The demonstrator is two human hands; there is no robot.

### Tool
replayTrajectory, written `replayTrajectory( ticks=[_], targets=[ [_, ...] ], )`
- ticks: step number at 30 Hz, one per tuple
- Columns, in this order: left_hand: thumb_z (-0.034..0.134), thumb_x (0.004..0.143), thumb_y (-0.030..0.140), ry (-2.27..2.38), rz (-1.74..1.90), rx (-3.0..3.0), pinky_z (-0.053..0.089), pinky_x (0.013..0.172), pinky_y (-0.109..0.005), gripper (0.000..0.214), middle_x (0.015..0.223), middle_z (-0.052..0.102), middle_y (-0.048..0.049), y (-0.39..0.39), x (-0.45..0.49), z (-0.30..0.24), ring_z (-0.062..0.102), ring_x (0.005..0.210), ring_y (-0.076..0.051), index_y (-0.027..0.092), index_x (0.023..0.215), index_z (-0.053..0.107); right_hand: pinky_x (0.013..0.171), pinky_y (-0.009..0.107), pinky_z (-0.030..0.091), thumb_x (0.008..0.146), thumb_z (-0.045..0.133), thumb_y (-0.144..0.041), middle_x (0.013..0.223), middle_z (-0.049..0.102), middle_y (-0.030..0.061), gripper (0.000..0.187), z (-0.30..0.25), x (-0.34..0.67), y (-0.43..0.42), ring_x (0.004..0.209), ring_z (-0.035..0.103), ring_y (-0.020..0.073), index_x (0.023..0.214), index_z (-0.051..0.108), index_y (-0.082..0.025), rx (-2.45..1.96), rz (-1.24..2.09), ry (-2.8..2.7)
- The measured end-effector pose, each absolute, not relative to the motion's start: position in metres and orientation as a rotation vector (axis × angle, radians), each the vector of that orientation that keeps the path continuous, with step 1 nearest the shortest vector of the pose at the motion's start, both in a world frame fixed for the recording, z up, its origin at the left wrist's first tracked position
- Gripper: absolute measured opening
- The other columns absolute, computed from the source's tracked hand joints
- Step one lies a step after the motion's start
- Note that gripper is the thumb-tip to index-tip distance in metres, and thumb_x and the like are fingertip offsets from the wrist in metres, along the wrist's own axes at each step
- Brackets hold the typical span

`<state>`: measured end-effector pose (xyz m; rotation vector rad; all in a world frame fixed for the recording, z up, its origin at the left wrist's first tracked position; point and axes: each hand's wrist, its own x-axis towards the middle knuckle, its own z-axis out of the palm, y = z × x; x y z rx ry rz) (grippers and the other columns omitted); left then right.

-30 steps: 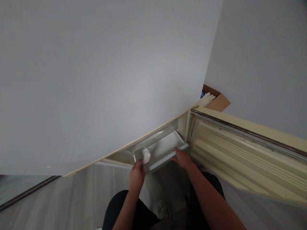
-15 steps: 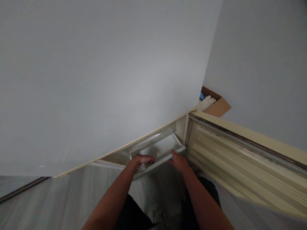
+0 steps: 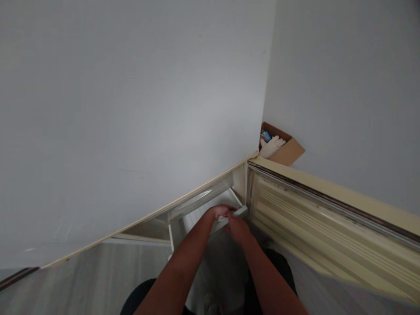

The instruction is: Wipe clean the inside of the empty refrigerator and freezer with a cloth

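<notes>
A white drawer [image 3: 193,217] is pulled out below the pale surface in front of me, and the part of its inside that shows is bare. My left hand [image 3: 224,211] is closed on a pale crumpled cloth [image 3: 221,218], at the right part of the drawer front. Most of the cloth is hidden by the fingers. Right beside it, my right hand [image 3: 237,227] grips the top edge of the drawer front [image 3: 242,211], thumb on top and fingers below. The two hands nearly touch.
An open fridge-like door [image 3: 315,218] with a ribbed cream inner panel stands to the right. Behind it, a cardboard box [image 3: 288,153] holds a white glove [image 3: 272,146] and a blue item [image 3: 266,136]. The large pale panel [image 3: 147,109] overhangs the drawer; the floor [image 3: 108,280] is grey.
My left hand has slid right along the drawer front with the cloth, from its left part up to my right hand. The right hand keeps its grip; the view has shifted slightly.
</notes>
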<state>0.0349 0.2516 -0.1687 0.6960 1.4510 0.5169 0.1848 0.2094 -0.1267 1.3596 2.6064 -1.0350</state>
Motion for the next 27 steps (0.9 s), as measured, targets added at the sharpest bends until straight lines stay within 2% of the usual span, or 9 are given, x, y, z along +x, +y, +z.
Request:
replayTrajectory(
  ticks=[4,8,12,15,16,19,22,24,27],
  targets=[
    [0.059,0.059,0.014,1.399,0.380,0.706,0.040,0.053,-0.025,0.032,0.058,0.062,0.0024,0.262,0.045,-0.163,0.052,0.052,-0.014,0.015,0.087,0.074,0.081,0.033,0.052,0.088,0.070,-0.032,0.112,0.073,0.0169,0.062,-0.127,0.185,0.210,0.103,0.071,0.0308,0.142,0.045,-0.012,1.350,-1.007,2.622],
    [0.064,0.057,0.017,1.393,0.408,0.734,0.045,0.059,-0.025,0.027,0.069,0.065,0.0011,0.230,0.020,-0.141,0.057,0.062,-0.015,0.017,0.083,0.072,0.080,0.032,0.051,0.086,0.072,-0.035,0.112,0.073,0.0150,0.063,-0.125,0.186,0.210,0.103,0.071,0.0295,0.140,0.044,-0.014,1.373,-1.063,2.596],
    [0.067,0.064,0.021,1.558,0.623,0.824,0.046,0.070,-0.025,0.018,0.079,0.066,-0.0007,0.181,-0.013,-0.105,0.057,0.078,-0.018,0.019,0.081,0.071,0.078,0.030,0.049,0.088,0.071,-0.034,0.110,0.073,0.0137,0.058,-0.122,0.185,0.210,0.102,0.071,0.0277,0.136,0.045,-0.015,1.361,-1.072,2.561],
    [0.057,0.077,0.032,1.770,0.886,0.872,0.046,0.083,-0.027,0.020,0.092,0.066,-0.0022,0.129,-0.021,-0.085,0.057,0.095,-0.021,0.023,0.089,0.070,0.078,0.030,0.048,0.089,0.070,-0.032,0.108,0.073,0.0135,0.056,-0.121,0.185,0.210,0.101,0.071,0.0271,0.136,0.043,-0.015,1.362,-1.075,2.553],
    [0.056,0.079,0.036,1.875,1.029,0.914,0.047,0.084,-0.030,0.022,0.090,0.066,-0.0030,0.109,-0.018,-0.083,0.058,0.094,-0.023,0.023,0.089,0.071,0.077,0.030,0.048,0.089,0.070,-0.032,0.108,0.073,0.0136,0.056,-0.121,0.185,0.210,0.101,0.071,0.0271,0.135,0.043,-0.015,1.366,-1.070,2.555],
    [0.060,0.081,0.045,1.890,1.044,0.922,0.048,0.089,-0.036,0.027,0.086,0.069,-0.0053,0.053,0.002,-0.092,0.063,0.093,-0.027,0.022,0.083,0.074,0.078,0.031,0.048,0.089,0.069,-0.031,0.107,0.073,0.0143,0.057,-0.122,0.183,0.210,0.101,0.071,0.0280,0.137,0.042,-0.015,1.385,-1.033,2.563],
    [0.068,0.078,0.051,1.832,1.089,0.592,0.042,0.105,-0.042,0.038,0.118,0.072,-0.0104,0.028,0.024,-0.115,0.061,0.119,-0.033,0.023,0.102,0.077,0.080,0.032,0.048,0.091,0.067,-0.031,0.106,0.073,0.0147,0.056,-0.122,0.178,0.208,0.102,0.070,0.0291,0.138,0.042,-0.015,1.412,-1.010,2.559],
    [0.068,0.077,0.056,1.789,1.185,0.439,0.039,0.110,-0.043,0.046,0.127,0.069,-0.0115,0.033,0.031,-0.128,0.056,0.128,-0.033,0.022,0.105,0.077,0.081,0.033,0.048,0.091,0.065,-0.032,0.107,0.072,0.0158,0.060,-0.121,0.174,0.206,0.102,0.070,0.0297,0.142,0.039,-0.014,1.477,-1.007,2.543],
    [0.064,0.077,0.062,1.737,1.308,0.330,0.043,0.104,-0.042,0.052,0.116,0.073,-0.0124,0.057,0.029,-0.137,0.062,0.118,-0.032,0.018,0.102,0.078,0.081,0.035,0.049,0.095,0.059,-0.034,0.108,0.072,0.0188,0.068,-0.120,0.167,0.203,0.101,0.070,0.0303,0.149,0.027,-0.009,1.744,-1.024,2.443]
  ],
)
